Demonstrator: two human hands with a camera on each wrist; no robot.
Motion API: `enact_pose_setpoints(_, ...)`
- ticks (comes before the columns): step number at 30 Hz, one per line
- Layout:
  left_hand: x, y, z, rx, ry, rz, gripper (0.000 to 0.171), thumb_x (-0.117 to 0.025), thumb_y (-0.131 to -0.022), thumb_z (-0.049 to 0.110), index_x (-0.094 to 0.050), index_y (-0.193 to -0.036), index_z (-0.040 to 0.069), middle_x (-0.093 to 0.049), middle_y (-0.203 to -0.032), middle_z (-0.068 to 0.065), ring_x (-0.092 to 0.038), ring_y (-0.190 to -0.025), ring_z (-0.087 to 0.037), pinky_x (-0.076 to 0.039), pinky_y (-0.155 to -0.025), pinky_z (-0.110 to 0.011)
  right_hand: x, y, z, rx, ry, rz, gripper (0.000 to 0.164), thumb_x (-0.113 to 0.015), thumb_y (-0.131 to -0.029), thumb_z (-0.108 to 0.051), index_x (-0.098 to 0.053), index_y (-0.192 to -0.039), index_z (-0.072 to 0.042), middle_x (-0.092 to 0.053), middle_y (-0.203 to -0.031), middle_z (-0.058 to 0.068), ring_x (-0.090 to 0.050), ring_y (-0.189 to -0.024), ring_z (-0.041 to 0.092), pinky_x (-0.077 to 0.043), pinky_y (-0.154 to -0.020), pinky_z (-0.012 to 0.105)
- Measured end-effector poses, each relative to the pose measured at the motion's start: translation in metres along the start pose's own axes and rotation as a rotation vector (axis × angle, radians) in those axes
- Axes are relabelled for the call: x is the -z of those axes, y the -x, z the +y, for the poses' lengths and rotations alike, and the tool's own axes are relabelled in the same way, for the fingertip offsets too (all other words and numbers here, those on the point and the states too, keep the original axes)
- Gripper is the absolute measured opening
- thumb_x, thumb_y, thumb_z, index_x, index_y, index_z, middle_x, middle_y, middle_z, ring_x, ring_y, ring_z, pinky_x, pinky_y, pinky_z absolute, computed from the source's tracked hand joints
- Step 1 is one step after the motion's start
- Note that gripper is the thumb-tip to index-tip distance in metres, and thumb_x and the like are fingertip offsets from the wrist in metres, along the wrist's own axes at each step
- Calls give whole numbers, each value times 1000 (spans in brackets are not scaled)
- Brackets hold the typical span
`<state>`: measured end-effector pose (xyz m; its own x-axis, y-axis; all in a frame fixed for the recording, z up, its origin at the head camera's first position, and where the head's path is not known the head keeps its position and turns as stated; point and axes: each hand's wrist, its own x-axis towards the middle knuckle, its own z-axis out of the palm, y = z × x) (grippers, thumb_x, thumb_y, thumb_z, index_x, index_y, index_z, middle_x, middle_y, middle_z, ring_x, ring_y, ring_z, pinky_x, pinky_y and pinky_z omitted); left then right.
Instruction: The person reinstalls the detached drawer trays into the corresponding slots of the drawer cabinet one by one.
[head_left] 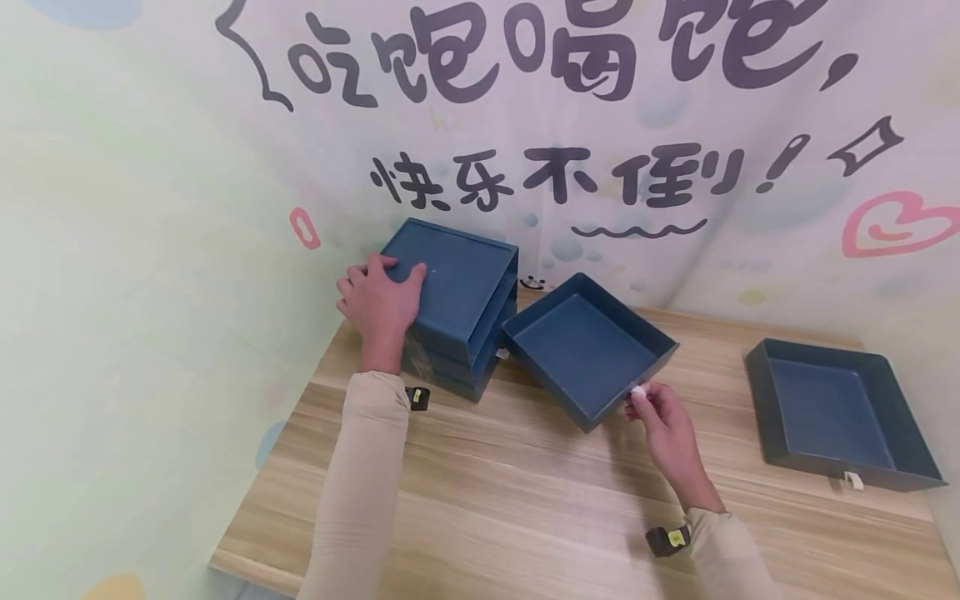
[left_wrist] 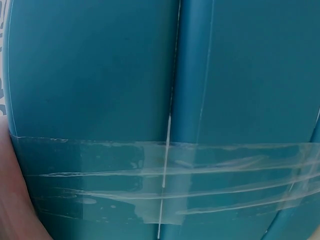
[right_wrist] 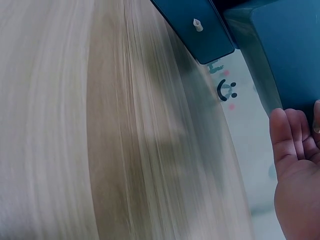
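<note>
A dark blue drawer cabinet point(head_left: 457, 283) stands at the back left of the table, close to the wall. My left hand point(head_left: 382, 304) rests on its top left edge, fingers spread. In the left wrist view the cabinet's side point(left_wrist: 95, 75) fills the picture, with clear tape point(left_wrist: 115, 175) across it. My right hand point(head_left: 667, 429) pinches the front of a pulled-out blue drawer point(head_left: 585, 333) at its small white knob point(head_left: 638, 391). This drawer is turned at an angle, its back corner beside the cabinet, and nothing lies in it.
Another blue drawer point(head_left: 840, 408) with a white knob point(head_left: 853, 480) sits on the right side of the wooden table point(head_left: 480, 500). A white knob point(right_wrist: 198, 24) shows on the cabinet front in the right wrist view. Behind the table hangs a printed wall cloth point(head_left: 750, 250).
</note>
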<state>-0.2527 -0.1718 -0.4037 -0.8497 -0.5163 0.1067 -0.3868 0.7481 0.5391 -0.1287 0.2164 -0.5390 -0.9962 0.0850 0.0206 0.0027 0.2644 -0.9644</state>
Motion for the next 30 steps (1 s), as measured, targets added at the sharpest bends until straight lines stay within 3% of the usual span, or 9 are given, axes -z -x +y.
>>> enact_pose_setpoints(14,1,0,0,4,0,-8,63,-54,-91,69,-54,-134,22,-47,-141,-19,-37,-130,-38,-34,-105,-56,-7,1,-2,14,-23,-21,24,-53,-106,-15,-53,-115,8,-65,-101,5,-66,-87,4,-57,-79,19)
enact_pose_setpoints(23,1,1,0,3,5,-8,62,-55,-91,68,-54,-133,22,-47,-140,-18,-37,-130,-38,-34,-105,-56,-9,3,-3,0,24,-53,26,-50,-107,-16,-51,-119,7,-63,-113,22,-65,-90,3,-55,-80,17)
enact_pose_setpoints(30,1,1,0,2,10,-9,62,-55,-91,68,-54,-134,22,-47,-141,-19,-37,-131,-38,-34,-105,-56,-10,4,-4,3,50,-55,27,-49,-108,-18,-52,-120,6,-63,-114,23,-63,-90,0,-56,-82,19)
